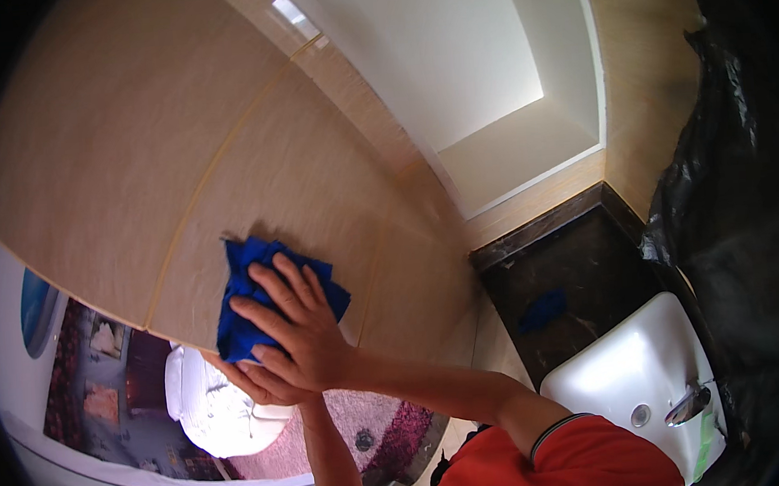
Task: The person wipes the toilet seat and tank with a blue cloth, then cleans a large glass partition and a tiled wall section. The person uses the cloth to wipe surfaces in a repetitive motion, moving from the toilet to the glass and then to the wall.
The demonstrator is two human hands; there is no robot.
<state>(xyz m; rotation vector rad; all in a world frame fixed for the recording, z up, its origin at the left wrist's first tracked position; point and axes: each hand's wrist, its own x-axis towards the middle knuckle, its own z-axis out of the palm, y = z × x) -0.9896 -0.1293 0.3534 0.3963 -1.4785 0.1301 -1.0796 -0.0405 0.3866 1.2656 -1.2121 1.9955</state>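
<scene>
My right hand presses a folded blue cloth flat against a beige tiled wall, fingers spread over it. Just below, my left hand is at the wall's outer edge, partly covered by the right hand. How its fingers close there is hidden. A thin yellowish joint line runs across the tiles near the cloth.
A white recessed niche is set in the adjoining wall. Below it, a dark stone counter carries another blue cloth and a white washbasin with a chrome faucet. Black plastic sheeting hangs at right. A bed shows beyond.
</scene>
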